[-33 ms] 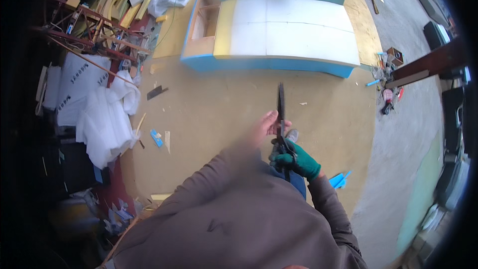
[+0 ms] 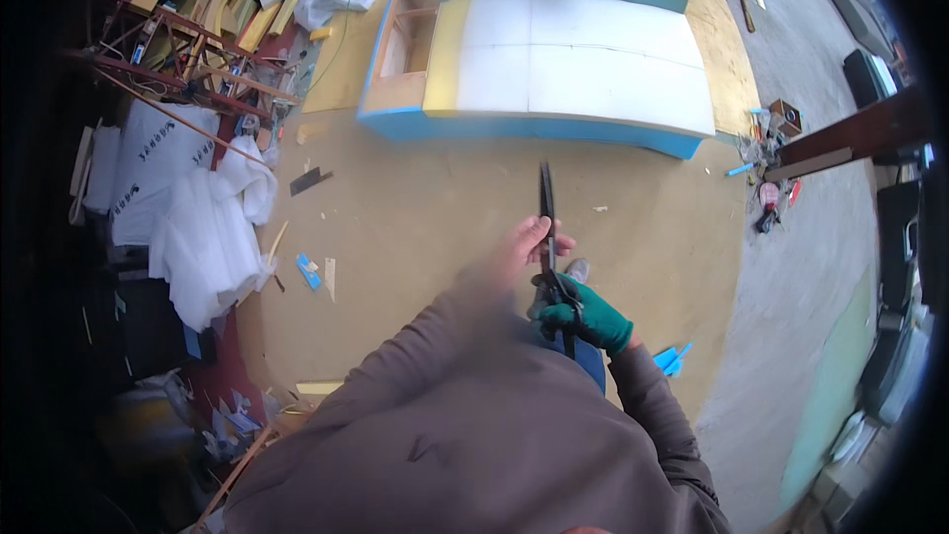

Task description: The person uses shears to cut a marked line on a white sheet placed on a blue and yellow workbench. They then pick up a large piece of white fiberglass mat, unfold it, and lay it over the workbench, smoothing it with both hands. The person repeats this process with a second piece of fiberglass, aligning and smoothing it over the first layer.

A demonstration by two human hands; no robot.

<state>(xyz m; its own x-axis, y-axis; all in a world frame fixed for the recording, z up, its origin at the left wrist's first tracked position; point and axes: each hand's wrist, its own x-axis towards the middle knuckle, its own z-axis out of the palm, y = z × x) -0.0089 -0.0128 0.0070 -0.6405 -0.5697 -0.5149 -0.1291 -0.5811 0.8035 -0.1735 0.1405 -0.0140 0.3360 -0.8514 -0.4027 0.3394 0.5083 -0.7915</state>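
Note:
A pair of long black shears [image 2: 547, 200] points away from me over the brown floor sheet, with the blades looking closed together. My right hand [image 2: 595, 320], in a green glove with dark fingertips, is closed around the handles. My bare left hand [image 2: 529, 242] pinches the blades farther up, thumb lying against them. A grey blurred patch hides the left wrist. Beyond the tips stands a low blue-sided frame [image 2: 524, 127], its top covered by white padding [image 2: 593, 35] with a yellow foam strip [image 2: 446, 54] at the left.
Left are white foam sheeting [image 2: 203, 247], a wrapped bundle [image 2: 163, 163] and a red metal rack [image 2: 198, 64] with wood offcuts. A flat dark blade [image 2: 311, 180] and blue scraps [image 2: 309, 272] lie on the floor sheet. A dark red beam [image 2: 860, 129] juts in at right.
The shears and both hands have shifted slightly left. My left thumb now lies across the blades, where before it was beside them.

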